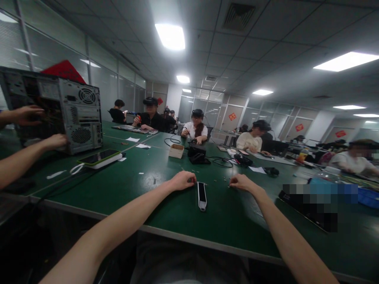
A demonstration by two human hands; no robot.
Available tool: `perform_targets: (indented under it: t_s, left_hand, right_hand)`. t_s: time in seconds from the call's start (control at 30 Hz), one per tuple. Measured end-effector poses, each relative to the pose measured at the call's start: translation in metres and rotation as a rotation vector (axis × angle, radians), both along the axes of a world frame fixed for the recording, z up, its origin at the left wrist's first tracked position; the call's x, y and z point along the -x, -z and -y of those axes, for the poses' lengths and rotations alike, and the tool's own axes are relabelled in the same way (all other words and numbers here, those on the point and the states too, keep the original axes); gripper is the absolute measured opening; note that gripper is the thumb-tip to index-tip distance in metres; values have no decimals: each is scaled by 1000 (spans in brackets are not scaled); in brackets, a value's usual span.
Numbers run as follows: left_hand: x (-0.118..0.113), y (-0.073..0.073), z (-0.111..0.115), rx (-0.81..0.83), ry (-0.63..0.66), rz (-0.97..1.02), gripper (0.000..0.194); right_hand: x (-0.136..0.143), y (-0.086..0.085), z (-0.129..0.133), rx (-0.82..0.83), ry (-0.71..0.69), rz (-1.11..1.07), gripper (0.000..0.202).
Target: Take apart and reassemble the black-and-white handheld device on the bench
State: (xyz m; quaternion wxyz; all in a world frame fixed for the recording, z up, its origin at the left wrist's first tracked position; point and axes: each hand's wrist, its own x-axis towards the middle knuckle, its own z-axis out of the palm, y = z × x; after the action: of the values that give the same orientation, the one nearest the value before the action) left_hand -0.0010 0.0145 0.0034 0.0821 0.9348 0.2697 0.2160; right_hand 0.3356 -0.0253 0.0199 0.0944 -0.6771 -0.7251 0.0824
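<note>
My left hand (182,180) rests on the green table just left of a slim white device with a long black face (201,195). Its fingers are curled together at the device's far end; whatever they hold, if anything, is hidden. To the right of the device, my right hand (242,182) is low over the tabletop with thumb and fingertips pinched. A tiny pale speck shows at those fingertips, too small to name. Between the hands lie several small bits (225,179), which look like tiny metal parts.
At left, another person's hands (56,141) reach into an open computer case (81,114). A phone with a green edge (99,157) lies nearby. Farther back are a small box (176,151), black gear with cables (197,152) and seated people. A dark flat object (308,211) stands right.
</note>
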Motion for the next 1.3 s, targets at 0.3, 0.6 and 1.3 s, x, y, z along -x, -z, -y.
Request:
perform_targets:
  t_s: [0.3, 0.6, 1.3]
  left_hand:
    - [-1, -2, 4, -2, -27, 0, 18]
    - [-7, -6, 16, -130, -58, 178, 22]
    - [-17, -2, 22, -272, -78, 194, 13]
  right_hand:
    - [27, 11, -7, -286, 13, 115, 12]
    - [110, 18, 4, -446, -217, -381, 22]
    - [138, 20, 14, -316, -323, -611, 30]
